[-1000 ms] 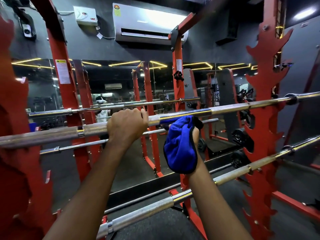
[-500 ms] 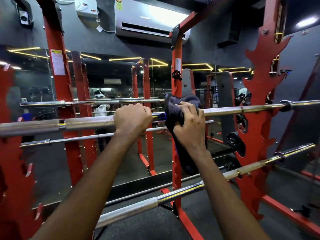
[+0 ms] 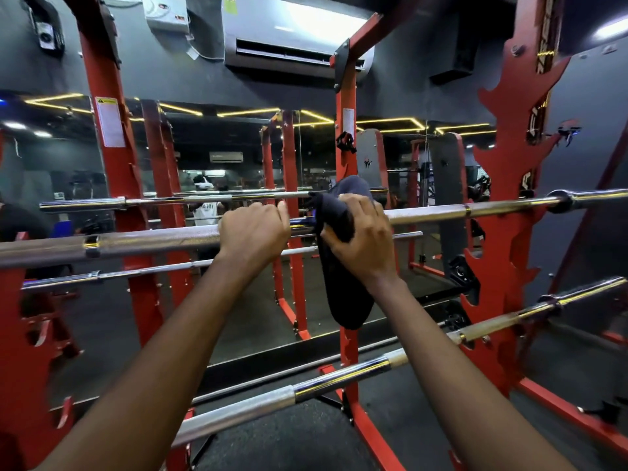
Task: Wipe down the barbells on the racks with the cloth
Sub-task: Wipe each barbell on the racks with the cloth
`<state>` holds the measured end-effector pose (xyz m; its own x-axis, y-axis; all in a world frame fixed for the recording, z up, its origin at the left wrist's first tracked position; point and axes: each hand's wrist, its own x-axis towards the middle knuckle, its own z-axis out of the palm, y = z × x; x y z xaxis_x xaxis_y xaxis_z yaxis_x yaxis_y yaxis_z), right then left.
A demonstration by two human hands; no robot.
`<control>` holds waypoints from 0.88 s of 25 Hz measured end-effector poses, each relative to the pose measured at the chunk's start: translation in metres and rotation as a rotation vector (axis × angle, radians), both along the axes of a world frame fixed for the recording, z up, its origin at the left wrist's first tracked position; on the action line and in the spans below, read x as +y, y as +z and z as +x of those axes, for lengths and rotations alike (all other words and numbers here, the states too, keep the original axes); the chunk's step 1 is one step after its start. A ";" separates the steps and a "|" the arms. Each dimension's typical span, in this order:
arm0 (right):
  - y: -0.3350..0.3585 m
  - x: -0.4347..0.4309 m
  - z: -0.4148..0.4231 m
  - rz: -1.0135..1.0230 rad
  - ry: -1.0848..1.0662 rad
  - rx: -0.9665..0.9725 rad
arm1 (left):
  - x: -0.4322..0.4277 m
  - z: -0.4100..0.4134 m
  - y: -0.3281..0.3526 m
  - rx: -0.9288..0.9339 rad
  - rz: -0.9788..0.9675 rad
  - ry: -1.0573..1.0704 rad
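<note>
Hands apart: left hand [image 3: 253, 232] grips barbell [image 3: 475, 209], right hand [image 3: 360, 237] clamps cloth [image 3: 343, 294] on it.

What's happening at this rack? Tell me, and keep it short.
A person is wiping down the upper barbell on a red rack. The bare left hand grips the bar to steady it. Just beside it, the right hand holds a dark cloth wrapped over the bar, with the loose end hanging below. The lower barbell rests on the rack with no hand on it.
</note>
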<state>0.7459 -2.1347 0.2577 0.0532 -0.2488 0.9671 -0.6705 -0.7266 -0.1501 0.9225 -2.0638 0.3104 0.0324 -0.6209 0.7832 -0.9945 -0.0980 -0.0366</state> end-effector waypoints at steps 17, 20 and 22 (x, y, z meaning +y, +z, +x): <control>-0.006 -0.049 -0.056 -0.065 -0.011 -0.120 | -0.011 -0.034 -0.001 -0.133 0.043 -0.155; 0.006 -0.052 -0.057 -0.011 -0.034 -0.245 | -0.017 -0.049 0.007 -0.109 0.081 -0.167; 0.008 -0.053 -0.059 -0.012 -0.057 -0.271 | -0.019 -0.050 0.002 -0.062 0.078 -0.163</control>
<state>0.6868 -2.1876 0.2660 -0.2211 -0.2320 0.9473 -0.6468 -0.6920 -0.3205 0.8729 -2.0826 0.3128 -0.1208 -0.6726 0.7301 -0.9926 0.0699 -0.0998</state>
